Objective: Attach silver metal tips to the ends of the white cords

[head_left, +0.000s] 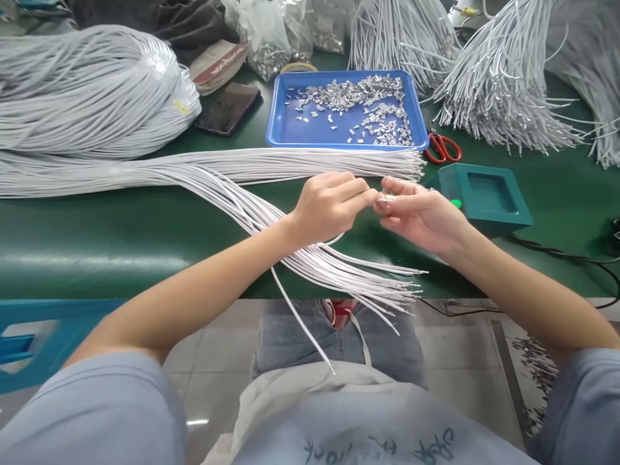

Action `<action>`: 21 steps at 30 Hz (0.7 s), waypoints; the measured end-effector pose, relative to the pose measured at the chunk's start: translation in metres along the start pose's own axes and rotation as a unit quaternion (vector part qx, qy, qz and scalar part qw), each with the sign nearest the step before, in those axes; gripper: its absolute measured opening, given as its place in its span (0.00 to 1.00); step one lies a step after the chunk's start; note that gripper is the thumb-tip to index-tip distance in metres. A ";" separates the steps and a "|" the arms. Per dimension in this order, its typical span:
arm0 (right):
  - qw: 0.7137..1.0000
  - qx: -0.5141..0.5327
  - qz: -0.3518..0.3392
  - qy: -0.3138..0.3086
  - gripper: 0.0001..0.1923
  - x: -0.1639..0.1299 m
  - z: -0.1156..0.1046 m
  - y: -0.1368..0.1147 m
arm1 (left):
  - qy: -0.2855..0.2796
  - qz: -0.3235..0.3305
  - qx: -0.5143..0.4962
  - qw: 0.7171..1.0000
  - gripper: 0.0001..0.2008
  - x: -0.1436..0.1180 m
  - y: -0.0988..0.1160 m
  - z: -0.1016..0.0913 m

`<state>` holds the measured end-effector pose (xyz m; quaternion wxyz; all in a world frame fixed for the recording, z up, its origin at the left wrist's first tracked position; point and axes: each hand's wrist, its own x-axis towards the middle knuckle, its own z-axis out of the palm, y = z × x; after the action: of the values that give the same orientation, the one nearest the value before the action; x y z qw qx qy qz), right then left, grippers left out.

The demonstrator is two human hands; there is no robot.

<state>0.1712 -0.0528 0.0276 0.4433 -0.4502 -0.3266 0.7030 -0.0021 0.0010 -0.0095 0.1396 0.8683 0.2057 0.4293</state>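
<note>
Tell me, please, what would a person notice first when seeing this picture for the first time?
Probably the two hands meeting at the centre: the left hand and the right hand pinch a small metal clip between their fingers. Under them, long white cords fan across the green table. Behind the hands, a blue tray holds many loose metal clips, with red scissors to its right.

Both bare forearms reach forward and converge, the left hand (329, 205) curled with fingertips pinched, meeting the pinched fingertips of the right hand (420, 213).
</note>
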 end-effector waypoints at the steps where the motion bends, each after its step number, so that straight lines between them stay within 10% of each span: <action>1: 0.999 0.023 0.036 0.011 0.19 -0.001 0.001 -0.001 | 0.005 0.023 0.016 1.000 0.12 0.000 -0.002 0.001; 5: 0.998 -0.033 -0.023 0.046 0.13 0.001 0.001 0.000 | 0.021 -0.096 -0.100 0.990 0.08 0.002 0.006 0.003; 8: 0.952 -0.200 -0.214 0.088 0.12 0.007 -0.005 0.004 | -0.011 -0.285 -0.285 0.915 0.07 0.008 0.018 0.001; 14: 0.696 -0.512 -0.496 0.089 0.13 0.020 -0.021 0.017 | -0.069 -0.462 -0.496 0.732 0.07 0.017 0.019 -0.008; 21: 0.475 -0.644 -0.593 0.090 0.06 0.023 -0.027 0.010 | -0.094 -0.501 -0.541 0.669 0.10 0.021 0.017 -0.012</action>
<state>0.1881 -0.0337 0.0011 0.3672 -0.3684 -0.8349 -0.1800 0.0034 -0.0031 0.0190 0.7976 0.4427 0.3272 0.2464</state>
